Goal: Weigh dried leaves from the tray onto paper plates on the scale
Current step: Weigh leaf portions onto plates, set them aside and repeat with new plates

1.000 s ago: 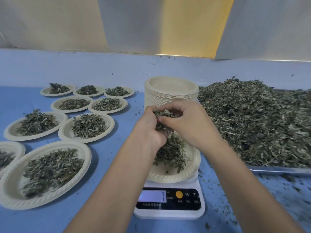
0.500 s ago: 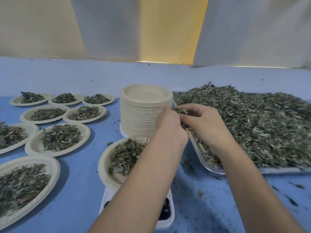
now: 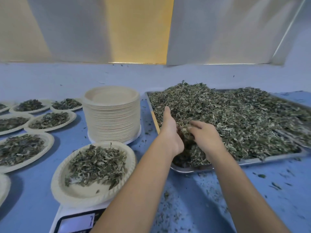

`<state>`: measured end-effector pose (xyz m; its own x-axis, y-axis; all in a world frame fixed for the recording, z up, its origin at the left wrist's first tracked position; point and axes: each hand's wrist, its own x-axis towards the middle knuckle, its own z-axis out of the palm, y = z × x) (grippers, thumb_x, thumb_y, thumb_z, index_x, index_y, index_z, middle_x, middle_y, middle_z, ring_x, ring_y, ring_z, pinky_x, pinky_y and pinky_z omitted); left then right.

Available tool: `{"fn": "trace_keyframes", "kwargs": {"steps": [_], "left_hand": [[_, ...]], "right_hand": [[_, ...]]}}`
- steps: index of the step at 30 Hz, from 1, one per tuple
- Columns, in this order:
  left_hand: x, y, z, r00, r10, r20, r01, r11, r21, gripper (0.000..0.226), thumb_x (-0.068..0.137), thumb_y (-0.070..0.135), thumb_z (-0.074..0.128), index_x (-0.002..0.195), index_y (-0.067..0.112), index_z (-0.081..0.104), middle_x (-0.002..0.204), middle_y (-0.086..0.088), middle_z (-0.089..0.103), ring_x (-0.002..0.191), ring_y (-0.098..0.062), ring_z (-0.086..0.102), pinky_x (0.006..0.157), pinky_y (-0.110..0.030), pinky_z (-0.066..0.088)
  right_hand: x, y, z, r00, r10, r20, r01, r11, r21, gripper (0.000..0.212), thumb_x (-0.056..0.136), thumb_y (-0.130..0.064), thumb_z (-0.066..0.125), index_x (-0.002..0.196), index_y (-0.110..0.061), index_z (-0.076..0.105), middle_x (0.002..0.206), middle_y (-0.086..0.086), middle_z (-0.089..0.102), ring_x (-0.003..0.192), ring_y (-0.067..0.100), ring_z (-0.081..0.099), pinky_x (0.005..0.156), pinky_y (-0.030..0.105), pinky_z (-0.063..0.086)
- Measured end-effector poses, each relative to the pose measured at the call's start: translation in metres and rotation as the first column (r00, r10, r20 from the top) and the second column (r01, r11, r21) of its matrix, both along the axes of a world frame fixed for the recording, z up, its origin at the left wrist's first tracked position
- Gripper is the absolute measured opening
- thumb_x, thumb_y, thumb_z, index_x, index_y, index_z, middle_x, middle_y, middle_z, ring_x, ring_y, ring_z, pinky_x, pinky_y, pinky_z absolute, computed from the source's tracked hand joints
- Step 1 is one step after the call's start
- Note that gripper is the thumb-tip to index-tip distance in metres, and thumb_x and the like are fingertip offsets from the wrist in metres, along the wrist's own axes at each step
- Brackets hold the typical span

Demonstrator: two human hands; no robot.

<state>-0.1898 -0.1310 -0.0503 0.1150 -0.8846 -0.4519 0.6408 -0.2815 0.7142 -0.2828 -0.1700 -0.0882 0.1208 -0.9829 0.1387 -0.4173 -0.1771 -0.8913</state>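
Note:
A metal tray (image 3: 252,161) on the right holds a big heap of dried leaves (image 3: 235,118). Both my hands are in the heap at the tray's near left corner. My left hand (image 3: 170,130) stands edge-on with its fingers stretched forward. My right hand (image 3: 206,136) rests on the leaves with its fingers spread and curved. A loose clump of leaves lies between the two palms. At lower left a paper plate (image 3: 58,185) with a mound of leaves sits on the white scale (image 3: 66,216). My left forearm hides part of the scale.
A tall stack of empty paper plates (image 3: 112,118) stands between the scale and the tray. Several filled plates (image 3: 50,120) cover the blue table at left. Leaf crumbs (image 3: 176,207) litter the table near the tray. A wall runs along the back.
Both hands left the plate on the scale, moved right and went down into the heap on the tray. The view swung right with them.

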Motion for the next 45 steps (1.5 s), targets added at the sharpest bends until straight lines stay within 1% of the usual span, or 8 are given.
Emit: {"fn": "trace_keyframes", "kwargs": {"steps": [5, 9, 19, 24, 29, 33, 40, 45], "left_hand": [[-0.001, 0.004, 0.005, 0.99, 0.027, 0.136, -0.014, 0.996, -0.091, 0.074, 0.092, 0.065, 0.029, 0.145, 0.013, 0.034, 0.157, 0.001, 0.015, 0.145, -0.014, 0.004, 0.116, -0.041, 0.003], [0.0, 0.008, 0.002, 0.987, 0.05, 0.152, -0.028, 0.989, -0.146, 0.063, 0.098, 0.054, 0.03, 0.143, 0.01, 0.038, 0.155, -0.002, 0.023, 0.144, -0.018, 0.017, 0.114, -0.037, 0.014], [0.01, 0.026, 0.007, 0.992, 0.048, 0.115, -0.025, 0.981, -0.192, 0.049, 0.098, 0.041, 0.04, 0.134, 0.008, 0.049, 0.147, -0.002, 0.038, 0.14, -0.014, 0.026, 0.102, -0.028, 0.025], [0.024, 0.047, 0.015, 0.958, 0.127, 0.256, -0.066, 0.97, -0.235, 0.034, 0.095, 0.032, 0.05, 0.122, 0.013, 0.057, 0.124, 0.001, 0.056, 0.094, -0.007, 0.053, 0.071, -0.022, 0.039], [0.066, 0.08, 0.02, 0.826, 0.294, 0.481, -0.151, 0.937, -0.314, 0.021, 0.093, 0.013, 0.048, 0.075, 0.018, 0.056, 0.078, 0.004, 0.057, 0.065, -0.001, 0.055, 0.061, -0.015, 0.042], [0.104, 0.118, 0.019, 0.817, 0.39, 0.424, -0.198, 0.881, -0.429, 0.024, 0.095, 0.01, 0.043, 0.09, 0.013, 0.067, 0.103, -0.001, 0.07, 0.103, -0.01, 0.063, 0.084, -0.019, 0.05], [0.165, 0.154, -0.008, 0.5, 0.631, 0.593, -0.428, 0.776, -0.464, 0.03, 0.094, 0.018, 0.042, 0.087, 0.027, 0.07, 0.097, 0.014, 0.07, 0.099, 0.0, 0.062, 0.081, -0.018, 0.044], [0.185, 0.154, -0.032, 0.554, 0.516, 0.653, -0.433, 0.849, -0.303, 0.027, 0.093, 0.015, 0.042, 0.096, 0.024, 0.067, 0.113, 0.005, 0.066, 0.108, -0.009, 0.057, 0.083, -0.023, 0.038]], "right_hand": [[0.005, 0.002, 0.001, 0.998, 0.04, 0.05, -0.04, 0.999, -0.008, 0.05, 0.089, 0.008, 0.037, 0.131, -0.012, 0.056, 0.133, 0.005, 0.057, 0.124, 0.016, 0.052, 0.11, 0.036, 0.037], [0.008, 0.007, 0.001, 0.999, -0.003, 0.041, 0.008, 0.992, -0.125, 0.045, 0.087, 0.009, 0.049, 0.122, -0.016, 0.063, 0.122, -0.001, 0.064, 0.088, -0.003, 0.059, 0.094, 0.026, 0.048], [0.03, 0.023, -0.001, 0.998, -0.049, -0.035, 0.042, 0.982, -0.185, 0.035, 0.083, -0.006, 0.063, 0.116, -0.017, 0.066, 0.116, -0.001, 0.066, 0.104, 0.011, 0.059, 0.088, 0.022, 0.043], [0.057, 0.045, 0.004, 0.984, 0.033, 0.173, 0.014, 0.965, -0.263, 0.016, 0.084, -0.01, 0.06, 0.094, -0.021, 0.064, 0.098, -0.003, 0.069, 0.085, 0.009, 0.064, 0.075, 0.022, 0.049], [0.096, 0.063, 0.001, 0.913, 0.114, 0.392, -0.075, 0.991, -0.112, 0.02, 0.087, -0.004, 0.053, 0.088, -0.015, 0.069, 0.089, 0.005, 0.071, 0.088, 0.022, 0.066, 0.086, 0.043, 0.052], [0.121, 0.075, -0.01, 0.888, 0.156, 0.433, -0.171, 0.985, -0.005, 0.027, 0.089, -0.004, 0.05, 0.081, -0.021, 0.07, 0.087, -0.001, 0.071, 0.09, 0.017, 0.066, 0.085, 0.035, 0.05], [0.128, 0.085, -0.012, 0.862, 0.162, 0.48, -0.223, 0.972, 0.073, 0.024, 0.094, -0.007, 0.049, 0.092, -0.018, 0.07, 0.096, -0.004, 0.071, 0.096, 0.009, 0.066, 0.082, 0.022, 0.049], [0.128, 0.089, -0.012, 0.842, 0.164, 0.515, -0.26, 0.958, 0.12, 0.026, 0.097, -0.004, 0.044, 0.098, -0.014, 0.068, 0.102, 0.001, 0.07, 0.098, 0.01, 0.065, 0.085, 0.023, 0.05]]}}
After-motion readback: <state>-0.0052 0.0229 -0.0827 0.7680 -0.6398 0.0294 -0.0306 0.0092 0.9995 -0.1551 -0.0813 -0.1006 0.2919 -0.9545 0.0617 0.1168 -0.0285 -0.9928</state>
